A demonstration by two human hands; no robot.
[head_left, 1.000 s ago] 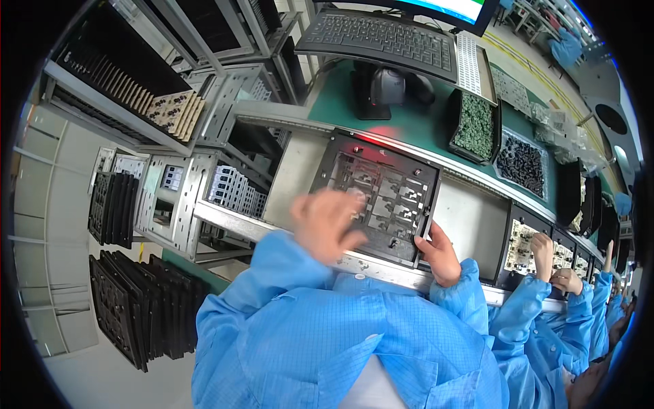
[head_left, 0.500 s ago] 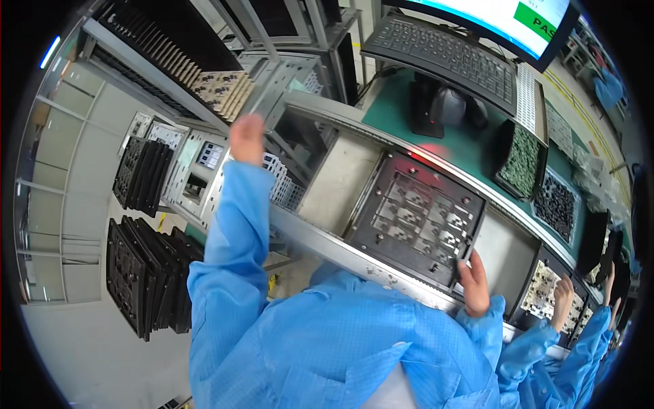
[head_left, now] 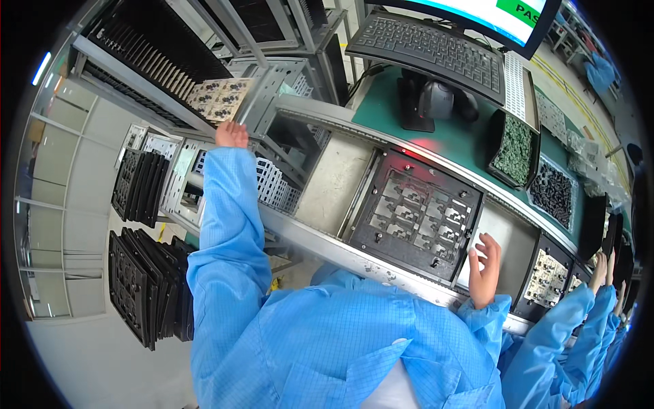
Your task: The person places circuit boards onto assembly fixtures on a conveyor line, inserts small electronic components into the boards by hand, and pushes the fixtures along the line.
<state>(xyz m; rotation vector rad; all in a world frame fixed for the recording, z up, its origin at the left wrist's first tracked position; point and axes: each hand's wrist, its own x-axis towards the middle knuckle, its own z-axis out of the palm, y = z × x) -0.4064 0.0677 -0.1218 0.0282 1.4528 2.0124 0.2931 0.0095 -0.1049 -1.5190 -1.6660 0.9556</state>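
My left hand point(head_left: 232, 135) is reached out to the far left, fingers bent together at the near edge of a beige circuit board panel point(head_left: 221, 97). The panel sticks out of a black slotted rack point(head_left: 160, 44); the fingertips' grip is partly hidden. My right hand point(head_left: 484, 269) is raised with its fingers apart, holding nothing. It hovers just right of a black fixture tray point(head_left: 381, 238) with metal-lined cutouts, which sits on the conveyor rails point(head_left: 327, 242). Red light falls on the tray's far edge.
Black trays point(head_left: 133, 283) stand stacked at the left. Beyond the conveyor are a keyboard point(head_left: 429, 51), a monitor point(head_left: 477, 17), a dark scanner on a stand point(head_left: 436, 102) and a bin of green parts point(head_left: 514, 151). Co-workers' hands point(head_left: 599, 271) work at the right near another loaded tray point(head_left: 547, 278).
My right hand has let go of the tray's right edge and lifted away, fingers spreading. My left hand has come slightly nearer and left, to the circuit board panel's edge.
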